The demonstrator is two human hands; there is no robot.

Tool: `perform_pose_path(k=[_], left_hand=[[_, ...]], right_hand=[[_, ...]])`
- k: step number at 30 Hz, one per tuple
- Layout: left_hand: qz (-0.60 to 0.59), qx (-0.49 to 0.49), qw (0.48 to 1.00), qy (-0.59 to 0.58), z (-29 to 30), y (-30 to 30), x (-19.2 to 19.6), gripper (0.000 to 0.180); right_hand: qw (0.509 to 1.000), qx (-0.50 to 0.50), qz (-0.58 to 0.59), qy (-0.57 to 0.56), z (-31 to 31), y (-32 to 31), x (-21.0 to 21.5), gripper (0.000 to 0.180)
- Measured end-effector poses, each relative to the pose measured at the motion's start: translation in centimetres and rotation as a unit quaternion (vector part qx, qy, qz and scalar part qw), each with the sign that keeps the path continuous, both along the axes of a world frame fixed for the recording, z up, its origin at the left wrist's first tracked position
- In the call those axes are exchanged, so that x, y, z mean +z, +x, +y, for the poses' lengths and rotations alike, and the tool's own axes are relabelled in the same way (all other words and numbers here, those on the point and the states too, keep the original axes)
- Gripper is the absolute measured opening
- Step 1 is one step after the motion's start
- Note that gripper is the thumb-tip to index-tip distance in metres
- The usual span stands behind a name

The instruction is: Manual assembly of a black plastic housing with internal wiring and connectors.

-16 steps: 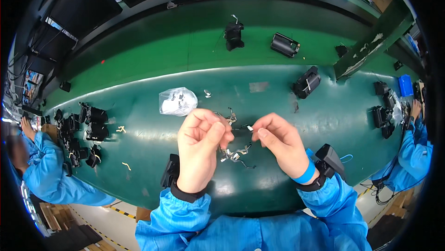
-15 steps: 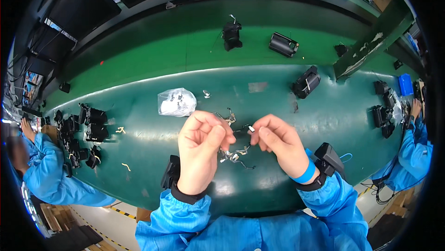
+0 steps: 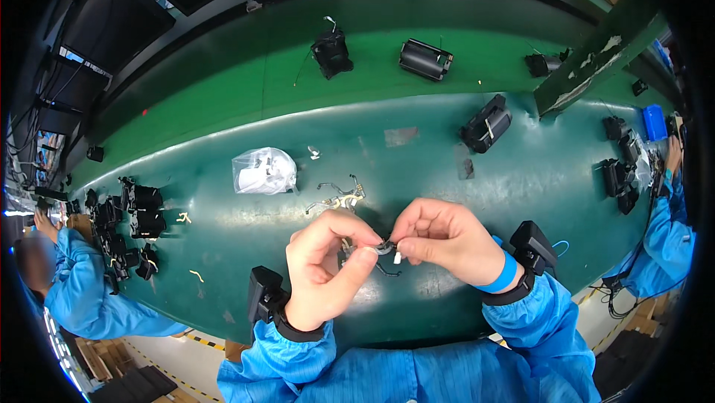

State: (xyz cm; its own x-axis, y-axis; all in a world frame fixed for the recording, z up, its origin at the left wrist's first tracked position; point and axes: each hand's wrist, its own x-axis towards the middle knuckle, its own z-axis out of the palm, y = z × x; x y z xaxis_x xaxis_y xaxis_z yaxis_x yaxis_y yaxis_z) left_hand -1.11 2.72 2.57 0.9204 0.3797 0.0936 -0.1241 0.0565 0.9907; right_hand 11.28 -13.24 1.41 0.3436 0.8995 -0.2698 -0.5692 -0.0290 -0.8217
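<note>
Close together over the green table, my two hands pinch a short black cable [image 3: 384, 249]. My left hand [image 3: 325, 265] is closed with thumb and fingertip on its left end. The right end sits in the fingertips of my right hand [image 3: 453, 245], which is also closed. A small white connector [image 3: 397, 258] sticks out below the right fingertips. Beyond my left hand lies a wire harness [image 3: 344, 197] with pale and dark leads. Another harness [image 3: 389, 273] lies under my hands, largely hidden by the left one.
A clear plastic bag [image 3: 266, 172] with white parts lies to the left beyond my hands. Black housings [image 3: 485, 124] stand at the back, and several more [image 3: 141, 209] cluster at left. One person [image 3: 89, 276] works at the left, another [image 3: 663, 239] at the right.
My hands have come together from a gap, and the cable now spans both sets of fingertips. The white connector has moved slightly down. The view has shifted a little.
</note>
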Motion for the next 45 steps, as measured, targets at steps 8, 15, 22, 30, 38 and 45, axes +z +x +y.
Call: perform_pose_path(k=[8,15,22,30,38,45], left_hand=[[-0.032,-0.006,0.999,0.027,-0.1,0.7,0.0,0.018],[0.062,0.080,0.982,0.162,-0.8,1.2,-0.4,0.014],[0.076,0.064,0.988,0.119,-0.9,1.0,-0.4,0.007],[0.010,0.132,0.935,0.329,-2.0,1.1,-0.8,0.016],[-0.029,0.119,0.919,0.376,-2.0,1.2,-0.7,0.019],[-0.027,0.124,0.898,0.420,-1.5,1.1,-1.0,0.019]], right_hand=[[0.999,0.043,0.016,0.004,0.1,-0.6,-0.6,0.010],[0.997,-0.076,0.004,0.033,0.1,-0.6,-0.9,0.008],[0.997,-0.072,0.022,0.022,0.3,-1.0,-0.6,0.008],[0.995,-0.099,-0.013,-0.003,0.5,-1.2,-0.8,0.006],[0.990,-0.140,-0.034,-0.002,0.8,-2.0,-0.8,0.006],[0.983,-0.119,-0.131,-0.055,0.9,-2.3,-0.7,0.010]])
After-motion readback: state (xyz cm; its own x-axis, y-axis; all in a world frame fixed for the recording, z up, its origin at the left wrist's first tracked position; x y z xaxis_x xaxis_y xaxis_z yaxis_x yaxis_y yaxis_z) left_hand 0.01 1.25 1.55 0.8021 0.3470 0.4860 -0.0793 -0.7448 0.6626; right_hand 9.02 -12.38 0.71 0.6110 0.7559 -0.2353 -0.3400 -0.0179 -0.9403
